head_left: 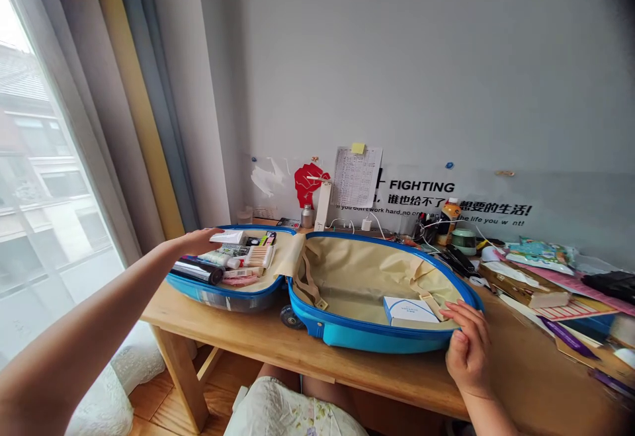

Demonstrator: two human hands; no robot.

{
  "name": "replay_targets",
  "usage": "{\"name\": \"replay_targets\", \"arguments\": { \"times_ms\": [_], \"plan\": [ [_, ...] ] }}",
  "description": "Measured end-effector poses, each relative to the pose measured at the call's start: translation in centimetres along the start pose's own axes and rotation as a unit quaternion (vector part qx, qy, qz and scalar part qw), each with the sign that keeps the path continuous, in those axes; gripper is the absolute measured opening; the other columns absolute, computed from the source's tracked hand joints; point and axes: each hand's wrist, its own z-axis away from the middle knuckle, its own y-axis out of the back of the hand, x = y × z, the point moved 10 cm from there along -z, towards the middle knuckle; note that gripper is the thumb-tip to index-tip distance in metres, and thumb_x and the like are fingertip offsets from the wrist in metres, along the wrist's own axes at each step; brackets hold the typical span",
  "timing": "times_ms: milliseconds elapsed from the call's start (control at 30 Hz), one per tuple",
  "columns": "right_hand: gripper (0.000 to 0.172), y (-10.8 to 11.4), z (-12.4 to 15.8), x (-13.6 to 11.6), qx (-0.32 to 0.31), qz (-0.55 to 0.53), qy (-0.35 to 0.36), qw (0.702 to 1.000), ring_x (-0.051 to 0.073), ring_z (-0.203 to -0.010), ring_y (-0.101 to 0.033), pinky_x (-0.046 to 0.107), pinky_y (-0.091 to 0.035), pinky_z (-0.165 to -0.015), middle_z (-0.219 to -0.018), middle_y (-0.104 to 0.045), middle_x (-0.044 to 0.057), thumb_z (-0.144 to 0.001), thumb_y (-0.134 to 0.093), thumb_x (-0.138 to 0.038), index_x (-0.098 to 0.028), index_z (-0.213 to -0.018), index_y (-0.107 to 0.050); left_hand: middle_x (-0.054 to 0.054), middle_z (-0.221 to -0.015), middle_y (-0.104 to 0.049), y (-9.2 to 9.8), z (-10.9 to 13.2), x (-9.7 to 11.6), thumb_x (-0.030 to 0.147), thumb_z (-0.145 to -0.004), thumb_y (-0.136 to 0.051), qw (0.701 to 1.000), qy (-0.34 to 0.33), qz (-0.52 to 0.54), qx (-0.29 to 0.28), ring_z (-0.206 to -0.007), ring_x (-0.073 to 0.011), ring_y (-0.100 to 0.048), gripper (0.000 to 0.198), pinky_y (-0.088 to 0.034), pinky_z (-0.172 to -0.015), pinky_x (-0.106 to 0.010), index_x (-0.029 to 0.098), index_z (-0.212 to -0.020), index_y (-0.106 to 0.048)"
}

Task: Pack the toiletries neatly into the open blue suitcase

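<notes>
A blue suitcase [387, 341] lies open on the wooden table, with beige lining in both halves. At its left half, my left hand [201, 241] has its fingers around the end of a small white box [229, 237]. Beneath and beside that box lie a pack of cotton swabs [259, 257], a white tube [215, 259], a dark cylinder [198, 270] and pink packets [241, 279]. My right hand [469, 343] grips the near right rim of the other half, fingers inside and thumb outside. Close to those fingers sits a white and blue box [411, 311], by a beige strap [430, 302].
Papers, packets and a brown box [528, 284] crowd the table's right side. A jar [464, 241] and an orange-labelled bottle [449, 214] stand behind the suitcase. A white power strip [323, 204] leans at the wall. Curtains [143, 92] hang beside the window at left.
</notes>
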Motion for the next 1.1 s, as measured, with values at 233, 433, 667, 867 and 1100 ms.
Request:
{"name": "replay_targets", "arguments": {
  "times_ms": [233,433,667,867,1100],
  "plan": [
    [0.038,0.1,0.4,0.5,0.001,0.004,-0.02,1.0,0.029,-0.111,-0.06,0.05,-0.045,-0.098,-0.101,-0.068,0.011,-0.102,-0.029,-0.037,-0.021,-0.101,-0.064,-0.015,-0.154,-0.047,-1.8,-5.9,2.1,0.019,-0.081,-0.062,0.988,-0.053,-0.146,0.014,-0.141,-0.0307,-0.045,0.066,-0.037,-0.111,-0.042,0.026,-0.146,-0.048],
    [0.037,0.1,0.6,0.6,-0.012,0.005,-0.028,1.0,0.029,-0.113,-0.06,0.051,-0.045,-0.097,-0.103,-0.067,0.012,-0.102,-0.03,-0.037,-0.021,-0.104,-0.063,-0.018,-0.131,-0.066,-4.0,-8.3,1.5,0.015,-0.08,-0.062,0.981,-0.051,-0.188,0.004,-0.12,-0.0325,-0.063,0.062,-0.047,-0.099,-0.043,0.023,-0.14,-0.053],
    [0.039,0.1,0.5,0.4,-0.011,-0.002,-0.028,1.0,0.029,-0.112,-0.06,0.052,-0.045,-0.096,-0.103,-0.066,0.012,-0.102,-0.029,-0.038,-0.021,-0.105,-0.064,-0.018,-0.132,-0.063,-3.6,-7.4,0.5,0.011,-0.083,-0.056,0.981,-0.047,-0.183,0.041,-0.118,-0.0312,-0.064,0.057,-0.05,-0.095,-0.041,0.018,-0.139,-0.05],
    [0.039,0.2,0.5,0.4,-0.002,-0.005,-0.035,0.999,0.029,-0.112,-0.06,0.052,-0.046,-0.096,-0.102,-0.066,0.012,-0.102,-0.029,-0.038,-0.021,-0.102,-0.064,-0.021,-0.137,-0.056,0.9,-5.3,2.9,0.016,-0.085,-0.047,0.98,-0.054,-0.146,0.125,-0.119,-0.0324,-0.061,0.062,-0.047,-0.099,-0.043,0.012,-0.147,-0.037],
    [0.038,0.1,0.7,0.8,-0.001,-0.018,-0.051,0.999,0.029,-0.113,-0.06,0.053,-0.047,-0.097,-0.101,-0.066,0.012,-0.101,-0.031,-0.04,-0.021,-0.102,-0.065,-0.016,-0.127,-0.057,9.3,-0.1,16.5,0.034,-0.083,-0.053,0.933,-0.249,0.074,0.249,-0.116,-0.0294,-0.058,0.071,-0.047,-0.101,-0.04,0.012,-0.148,-0.033]
  ]
}}
